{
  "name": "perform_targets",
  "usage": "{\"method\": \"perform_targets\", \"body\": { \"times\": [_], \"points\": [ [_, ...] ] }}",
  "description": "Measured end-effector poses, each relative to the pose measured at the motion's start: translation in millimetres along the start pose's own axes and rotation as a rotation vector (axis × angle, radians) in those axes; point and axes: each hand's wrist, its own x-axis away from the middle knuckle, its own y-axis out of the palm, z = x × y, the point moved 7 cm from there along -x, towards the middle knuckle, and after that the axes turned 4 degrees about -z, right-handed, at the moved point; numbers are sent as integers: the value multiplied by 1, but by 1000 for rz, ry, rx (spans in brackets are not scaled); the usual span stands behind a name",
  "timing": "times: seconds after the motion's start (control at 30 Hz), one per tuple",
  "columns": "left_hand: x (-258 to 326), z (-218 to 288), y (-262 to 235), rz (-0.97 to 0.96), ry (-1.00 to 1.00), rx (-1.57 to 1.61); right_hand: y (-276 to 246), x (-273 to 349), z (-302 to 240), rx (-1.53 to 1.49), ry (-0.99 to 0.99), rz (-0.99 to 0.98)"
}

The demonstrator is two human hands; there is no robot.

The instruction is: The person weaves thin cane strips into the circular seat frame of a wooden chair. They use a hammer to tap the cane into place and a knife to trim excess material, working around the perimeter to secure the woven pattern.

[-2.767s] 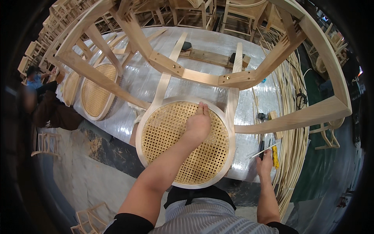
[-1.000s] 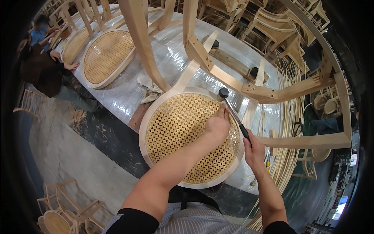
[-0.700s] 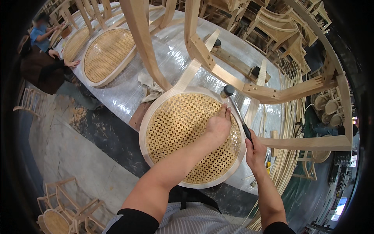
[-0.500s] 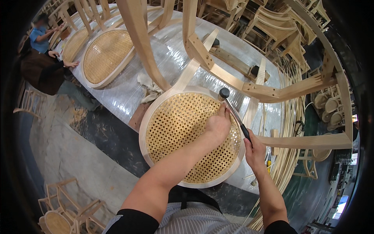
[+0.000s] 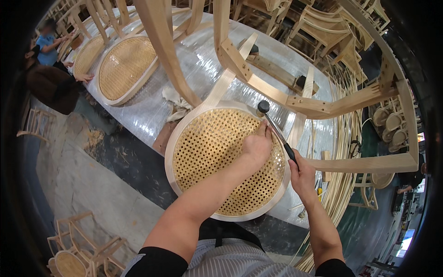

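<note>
- Woven seat (image 5: 207, 159): centre of frame.
- Right hand (image 5: 302, 171) grips the hammer (image 5: 280, 136) by its black handle.
- Left hand (image 5: 257, 145): fingertips (image 5: 263, 127) at the seat's upper-right edge; cannot tell whether they pinch anything.
- An off-line blow could bruise them, the hammer head (image 5: 263, 106) being so near.

Beneath the left hand (image 5: 257, 147) spreads a cane panel (image 5: 207, 171) — woven, with a glossy sheen — inside a seat frame (image 5: 171, 161) of smooth, pale, matt wood. The hammer (image 5: 277, 134) in the right hand (image 5: 302, 175) shows a shiny metal shaft, a dark, matt-looking head (image 5: 263, 106) and a black grip. Left of the left hand, wrinkled plastic film (image 5: 143, 134) glistens beside matt, crumpled cloth (image 5: 175, 98); right of the right hand lie slender, smooth-looking cane strands (image 5: 344, 184)
</note>
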Motion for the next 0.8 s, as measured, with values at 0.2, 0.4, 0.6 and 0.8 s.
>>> {"method": "perform_targets", "body": {
  "times": [0.2,0.4,0.6,0.8],
  "points": [
    [-10,-40,-13,17,174,114,-9,20,-6,-113,123,98],
    [-16,-67,-30,51,-41,533,-6,33,8,-87,172,64],
    [-17,-55,-34,-74,-112,492,-2,46,26,-23,236,-40],
    [-14,-61,-31,49,-90,512,-17,55,18,-62,173,141]
  ]
}}
